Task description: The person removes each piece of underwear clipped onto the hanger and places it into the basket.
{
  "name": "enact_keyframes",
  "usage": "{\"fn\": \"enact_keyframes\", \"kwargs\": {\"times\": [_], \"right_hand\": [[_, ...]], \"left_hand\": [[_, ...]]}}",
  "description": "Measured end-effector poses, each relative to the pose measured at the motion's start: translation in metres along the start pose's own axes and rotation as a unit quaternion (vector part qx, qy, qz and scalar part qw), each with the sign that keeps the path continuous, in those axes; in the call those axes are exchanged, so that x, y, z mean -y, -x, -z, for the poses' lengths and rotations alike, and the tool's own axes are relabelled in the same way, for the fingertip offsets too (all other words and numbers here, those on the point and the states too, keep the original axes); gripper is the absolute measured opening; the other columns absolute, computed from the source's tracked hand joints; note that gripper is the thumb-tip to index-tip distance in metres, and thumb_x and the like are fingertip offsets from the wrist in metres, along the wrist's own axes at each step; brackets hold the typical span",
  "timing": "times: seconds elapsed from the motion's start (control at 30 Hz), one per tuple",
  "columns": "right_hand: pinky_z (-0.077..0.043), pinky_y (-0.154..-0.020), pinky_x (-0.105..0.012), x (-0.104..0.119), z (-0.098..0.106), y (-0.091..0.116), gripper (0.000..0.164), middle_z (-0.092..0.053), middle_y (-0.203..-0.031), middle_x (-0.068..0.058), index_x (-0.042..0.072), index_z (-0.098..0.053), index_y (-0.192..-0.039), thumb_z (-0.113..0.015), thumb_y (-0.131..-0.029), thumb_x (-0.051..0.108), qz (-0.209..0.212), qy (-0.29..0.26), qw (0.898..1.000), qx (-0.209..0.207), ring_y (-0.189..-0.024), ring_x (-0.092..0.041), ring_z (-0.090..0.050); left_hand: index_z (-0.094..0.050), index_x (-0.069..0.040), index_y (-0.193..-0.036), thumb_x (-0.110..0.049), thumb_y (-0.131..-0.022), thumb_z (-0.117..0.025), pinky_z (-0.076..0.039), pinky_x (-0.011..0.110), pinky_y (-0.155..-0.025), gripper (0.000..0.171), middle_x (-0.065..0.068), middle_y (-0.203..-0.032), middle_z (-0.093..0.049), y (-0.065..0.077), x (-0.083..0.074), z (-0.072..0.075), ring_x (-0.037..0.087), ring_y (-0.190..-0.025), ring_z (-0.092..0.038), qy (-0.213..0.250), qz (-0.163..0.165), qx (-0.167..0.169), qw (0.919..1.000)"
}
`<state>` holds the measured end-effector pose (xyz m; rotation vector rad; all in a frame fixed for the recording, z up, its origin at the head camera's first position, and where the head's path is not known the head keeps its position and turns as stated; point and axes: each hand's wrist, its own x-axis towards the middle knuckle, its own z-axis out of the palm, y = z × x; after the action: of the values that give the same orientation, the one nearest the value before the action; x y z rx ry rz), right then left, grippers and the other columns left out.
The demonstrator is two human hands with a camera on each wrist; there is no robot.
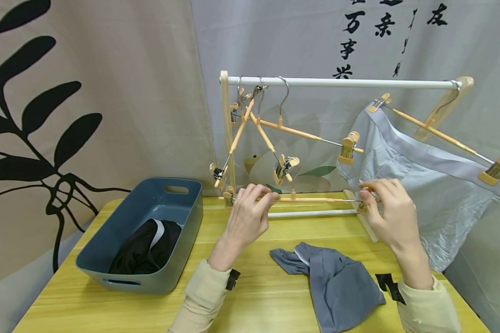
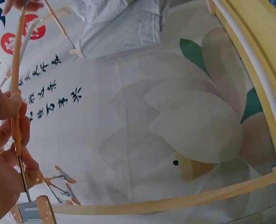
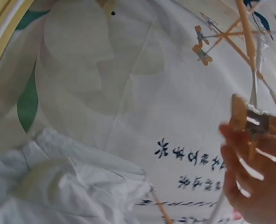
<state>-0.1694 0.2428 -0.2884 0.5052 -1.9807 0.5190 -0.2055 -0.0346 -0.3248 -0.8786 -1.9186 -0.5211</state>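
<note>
Both hands hold a wooden clip hanger (image 1: 316, 200) level, in front of the rack and above the table. The left hand (image 1: 250, 210) curls its fingers round the hanger's bar (image 2: 16, 107), close to its left clip (image 2: 32, 212). At the other end, the right hand (image 1: 389, 212) pinches the right clip (image 3: 253, 120) between thumb and fingers. No cloth hangs from this hanger. Below the hands, a dark grey garment (image 1: 341, 286) lies crumpled on the table. A light grey-blue pair of underpants (image 1: 416, 171) hangs by its waistband from two clips at the right.
A rack with a white top rail (image 1: 350, 83) stands at the back of the table (image 1: 266, 296). Several clip hangers, one with a bar (image 1: 296, 132) slanting right, hang at its left end. Left of the hands, a blue-grey basket (image 1: 179, 259) contains a black garment (image 1: 141, 249).
</note>
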Motion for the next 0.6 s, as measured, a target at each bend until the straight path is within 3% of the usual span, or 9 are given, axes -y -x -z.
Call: {"fn": "enact_keyframes", "kwargs": {"times": [0.13, 0.27, 0.37, 0.6], "right_hand": [[-0.036, -0.071, -0.049, 0.010, -0.003, -0.002, 0.053, -0.066, -0.099, -0.017, -0.001, -0.066, -0.103, -0.045, -0.091, 0.047, 0.047, 0.083, 0.993, -0.064, -0.092, -0.037, -0.052], [-0.035, -0.069, -0.049, 0.021, -0.009, -0.005, 0.044, -0.067, -0.101, -0.015, 0.003, -0.068, -0.104, -0.049, -0.089, 0.041, 0.108, 0.123, 0.978, -0.128, -0.094, -0.037, -0.053], [-0.036, -0.070, -0.048, 0.029, -0.014, -0.005, 0.036, -0.067, -0.098, -0.014, 0.003, -0.068, -0.102, -0.053, -0.087, 0.033, 0.155, 0.122, 0.974, -0.110, -0.094, -0.035, -0.055], [-0.045, -0.074, -0.043, 0.036, -0.026, 0.004, 0.035, -0.067, -0.091, -0.014, 0.002, -0.068, -0.100, -0.044, -0.093, 0.027, 0.204, 0.121, 0.971, 0.005, -0.088, -0.033, -0.058]], "left_hand": [[-0.065, -0.011, -0.087, 0.000, -0.081, -0.060, -0.035, 0.026, -0.062, 0.013, 0.004, -0.087, -0.061, -0.001, 0.000, 0.001, 0.018, -0.078, -0.053, 0.002, 0.005, -0.010, 0.9999], [-0.066, -0.010, -0.088, 0.001, -0.081, -0.060, -0.035, 0.026, -0.062, 0.015, 0.004, -0.087, -0.061, -0.001, 0.000, 0.001, 0.018, -0.078, -0.053, 0.001, 0.007, -0.008, 0.9999], [-0.067, -0.011, -0.090, 0.002, -0.081, -0.058, -0.035, 0.026, -0.063, 0.018, 0.004, -0.088, -0.061, -0.001, -0.001, 0.000, 0.017, -0.079, -0.053, 0.000, 0.001, 0.001, 1.0000], [-0.066, -0.012, -0.092, 0.001, -0.080, -0.059, -0.036, 0.025, -0.063, 0.020, 0.003, -0.086, -0.061, 0.000, -0.004, -0.003, 0.017, -0.077, -0.053, -0.002, -0.013, 0.004, 0.9999]]}}
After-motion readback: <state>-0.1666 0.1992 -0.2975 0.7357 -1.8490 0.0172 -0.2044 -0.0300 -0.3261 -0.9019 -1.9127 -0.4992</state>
